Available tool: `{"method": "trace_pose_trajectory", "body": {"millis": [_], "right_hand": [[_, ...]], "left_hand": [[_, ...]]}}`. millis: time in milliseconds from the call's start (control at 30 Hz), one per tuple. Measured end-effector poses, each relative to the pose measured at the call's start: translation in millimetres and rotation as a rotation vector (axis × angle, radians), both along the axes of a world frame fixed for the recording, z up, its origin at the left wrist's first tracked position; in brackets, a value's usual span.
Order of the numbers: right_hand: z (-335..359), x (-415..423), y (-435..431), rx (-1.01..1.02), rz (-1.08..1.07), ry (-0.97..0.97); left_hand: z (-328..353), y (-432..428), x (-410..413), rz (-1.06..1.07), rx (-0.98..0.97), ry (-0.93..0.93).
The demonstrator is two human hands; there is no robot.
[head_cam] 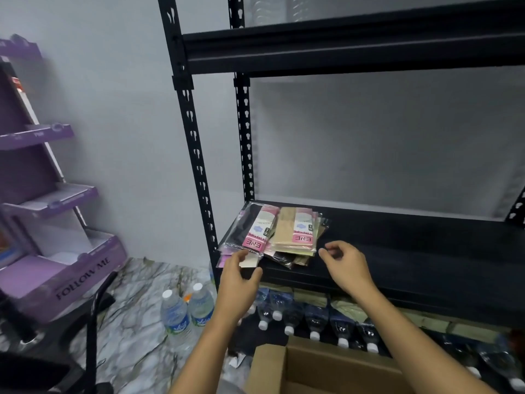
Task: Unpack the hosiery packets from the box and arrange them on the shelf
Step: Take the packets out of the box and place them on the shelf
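Several hosiery packets (274, 234) with pink labels lie in two loose piles at the left end of the black metal shelf (412, 245). My left hand (240, 282) hovers at the front edge of the left pile, fingers apart, its fingertips close to a packet's edge. My right hand (345, 264) is just right of the piles, fingers curled loosely and holding nothing. The open cardboard box (284, 365) stands below my arms at the bottom of the view; its inside is mostly out of sight.
Water bottles (186, 312) stand on the marble floor and more lie on the lowest shelf level (315, 322). A purple cardboard display stand (56, 268) is at the left. The black shelf post (196, 155) rises beside the piles. A higher shelf board (341, 49) spans above.
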State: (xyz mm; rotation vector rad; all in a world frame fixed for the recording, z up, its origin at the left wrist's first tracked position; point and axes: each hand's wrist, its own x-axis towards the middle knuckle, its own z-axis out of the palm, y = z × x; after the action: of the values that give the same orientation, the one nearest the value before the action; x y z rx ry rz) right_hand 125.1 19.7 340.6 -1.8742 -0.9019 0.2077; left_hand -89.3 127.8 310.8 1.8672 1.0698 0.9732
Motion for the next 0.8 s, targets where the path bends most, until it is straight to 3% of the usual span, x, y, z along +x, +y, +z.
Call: {"method": "trace_pose_trajectory", "body": {"millis": [467, 800], "right_hand": [[18.2, 2.3, 79.6, -0.219, -0.121, 0.244], [22.7, 2.4, 78.8, -0.126, -0.133, 0.414]], "left_hand": [[-3.3, 25.7, -32.6, 0.064, -0.025, 0.003], [-7.6, 23.5, -24.3, 0.049, -0.043, 0.032]]}}
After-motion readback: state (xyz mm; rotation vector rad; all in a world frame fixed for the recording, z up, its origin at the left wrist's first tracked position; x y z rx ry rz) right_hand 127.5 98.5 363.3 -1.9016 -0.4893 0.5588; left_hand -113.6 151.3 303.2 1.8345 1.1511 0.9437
